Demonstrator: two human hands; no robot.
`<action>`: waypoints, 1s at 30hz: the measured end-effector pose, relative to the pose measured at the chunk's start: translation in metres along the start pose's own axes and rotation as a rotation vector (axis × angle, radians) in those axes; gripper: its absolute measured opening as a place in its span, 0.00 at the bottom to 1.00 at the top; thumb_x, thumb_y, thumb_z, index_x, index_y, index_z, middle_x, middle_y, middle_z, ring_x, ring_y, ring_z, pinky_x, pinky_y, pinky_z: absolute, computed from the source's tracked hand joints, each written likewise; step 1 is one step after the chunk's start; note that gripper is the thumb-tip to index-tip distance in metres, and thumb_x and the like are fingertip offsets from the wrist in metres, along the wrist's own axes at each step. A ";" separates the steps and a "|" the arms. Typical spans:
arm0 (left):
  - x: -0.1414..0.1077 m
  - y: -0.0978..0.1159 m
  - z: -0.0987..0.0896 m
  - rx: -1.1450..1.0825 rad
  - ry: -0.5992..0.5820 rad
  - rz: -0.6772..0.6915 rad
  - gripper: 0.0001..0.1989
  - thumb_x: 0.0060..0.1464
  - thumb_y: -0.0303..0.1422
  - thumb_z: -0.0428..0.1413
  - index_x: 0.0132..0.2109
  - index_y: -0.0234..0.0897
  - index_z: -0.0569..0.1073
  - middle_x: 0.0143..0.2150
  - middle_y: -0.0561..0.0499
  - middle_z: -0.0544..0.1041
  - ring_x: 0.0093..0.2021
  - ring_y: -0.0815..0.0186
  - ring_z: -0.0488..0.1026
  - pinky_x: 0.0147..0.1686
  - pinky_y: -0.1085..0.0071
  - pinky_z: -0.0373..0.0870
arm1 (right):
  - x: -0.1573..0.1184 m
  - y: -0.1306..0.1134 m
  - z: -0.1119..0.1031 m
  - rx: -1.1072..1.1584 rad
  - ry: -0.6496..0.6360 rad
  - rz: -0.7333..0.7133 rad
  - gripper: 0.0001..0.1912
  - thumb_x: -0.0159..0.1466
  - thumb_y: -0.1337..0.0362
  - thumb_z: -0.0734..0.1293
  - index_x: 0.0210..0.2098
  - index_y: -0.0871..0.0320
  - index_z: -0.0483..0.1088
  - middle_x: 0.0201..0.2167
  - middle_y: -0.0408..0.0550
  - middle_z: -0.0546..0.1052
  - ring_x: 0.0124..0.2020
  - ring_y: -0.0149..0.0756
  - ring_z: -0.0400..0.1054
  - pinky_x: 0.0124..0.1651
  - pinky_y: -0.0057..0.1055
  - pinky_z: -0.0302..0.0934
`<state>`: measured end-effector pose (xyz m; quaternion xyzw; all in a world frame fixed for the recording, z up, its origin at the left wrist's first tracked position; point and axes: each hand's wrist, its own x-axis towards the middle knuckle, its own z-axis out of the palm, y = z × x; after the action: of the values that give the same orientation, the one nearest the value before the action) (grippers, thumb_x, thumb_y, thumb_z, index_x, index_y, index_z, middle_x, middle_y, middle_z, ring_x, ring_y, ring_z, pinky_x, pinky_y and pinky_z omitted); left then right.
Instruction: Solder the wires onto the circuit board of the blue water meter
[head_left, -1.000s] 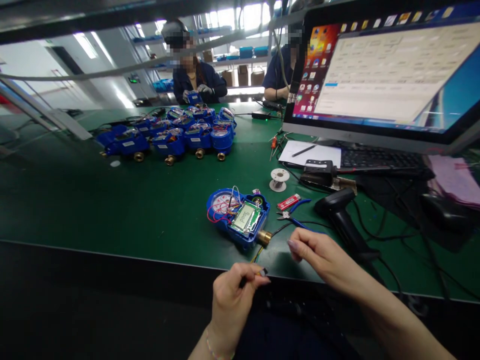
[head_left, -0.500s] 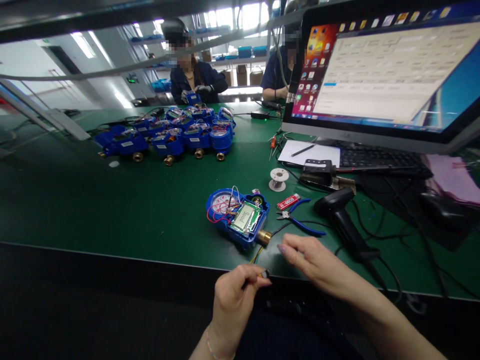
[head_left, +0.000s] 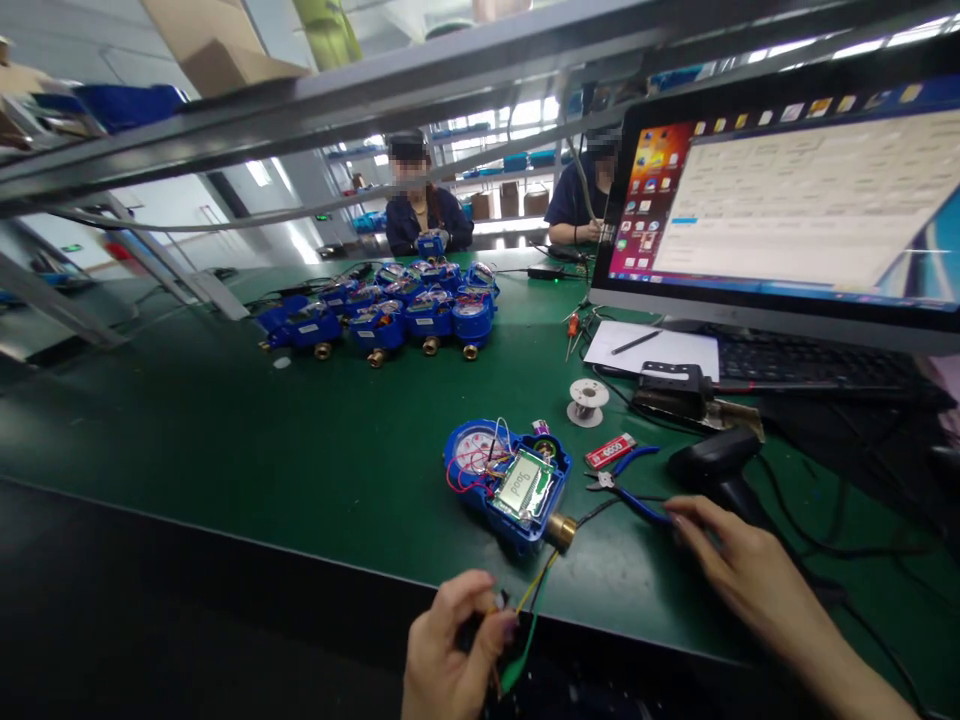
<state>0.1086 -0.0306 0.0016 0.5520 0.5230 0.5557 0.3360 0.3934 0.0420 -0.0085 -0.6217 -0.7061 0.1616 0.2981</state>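
My left hand [head_left: 454,645], below the table's front edge, is closed on the ends of thin wires [head_left: 531,590], yellow, green and black. A small pale and dark piece shows at its fingertips; I cannot make out its kind. The wires run up beside the brass fitting of an open blue water meter [head_left: 506,490], whose circuit board display reads "good". My right hand [head_left: 739,570] rests at the table's right, its thumb and fingers closed at the handle end of blue-handled diagonal cutters [head_left: 626,490]. The cutters lie flat, jaws toward the meter.
A red and white packet [head_left: 611,451], a wire spool [head_left: 587,402] and a black barcode scanner [head_left: 716,465] lie near the cutters. Several blue meters [head_left: 375,330] stand farther back. A monitor [head_left: 795,200] stands at right. Two people sit across the table.
My right hand has moved right, from near the brass fitting to the cutters' handle. My left hand still holds the wires, with more of them showing. The camera view has shifted.
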 end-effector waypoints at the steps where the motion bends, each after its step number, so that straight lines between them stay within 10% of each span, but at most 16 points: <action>1: 0.001 -0.005 -0.005 -0.016 0.053 -0.053 0.12 0.51 0.35 0.56 0.43 0.39 0.67 0.25 0.56 0.73 0.24 0.71 0.72 0.27 0.79 0.71 | -0.002 0.006 0.001 -0.004 0.047 -0.032 0.14 0.62 0.53 0.56 0.37 0.53 0.69 0.32 0.45 0.75 0.33 0.39 0.70 0.37 0.35 0.66; 9: 0.031 -0.049 -0.053 0.348 0.184 -0.150 0.20 0.45 0.43 0.58 0.42 0.35 0.69 0.40 0.44 0.73 0.39 0.60 0.74 0.40 0.65 0.74 | -0.014 0.024 0.009 -0.114 0.286 -0.310 0.14 0.63 0.53 0.58 0.39 0.54 0.68 0.39 0.50 0.71 0.39 0.40 0.69 0.44 0.38 0.65; 16: 0.056 -0.008 -0.039 0.462 0.228 0.095 0.12 0.51 0.40 0.54 0.41 0.41 0.69 0.46 0.48 0.68 0.48 0.62 0.67 0.44 0.68 0.68 | 0.009 -0.016 -0.002 -0.007 0.284 -0.377 0.09 0.63 0.58 0.59 0.40 0.51 0.67 0.41 0.47 0.70 0.42 0.36 0.68 0.44 0.33 0.63; 24: 0.108 0.030 0.011 0.571 0.100 0.155 0.07 0.52 0.35 0.53 0.38 0.42 0.73 0.45 0.47 0.66 0.48 0.57 0.61 0.47 0.58 0.64 | 0.104 -0.136 -0.005 0.311 -0.150 -0.802 0.09 0.64 0.69 0.60 0.42 0.56 0.69 0.43 0.47 0.72 0.47 0.34 0.64 0.50 0.34 0.57; 30: 0.113 0.030 0.015 0.536 0.046 -0.015 0.04 0.47 0.26 0.54 0.29 0.38 0.73 0.42 0.47 0.66 0.47 0.56 0.61 0.48 0.56 0.62 | 0.144 -0.153 0.025 0.056 -0.481 -0.846 0.06 0.60 0.70 0.65 0.33 0.55 0.74 0.28 0.42 0.72 0.31 0.30 0.66 0.36 0.26 0.56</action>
<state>0.1105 0.0735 0.0577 0.6047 0.6630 0.4071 0.1702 0.2510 0.1587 0.0960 -0.2170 -0.9411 0.1843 0.1824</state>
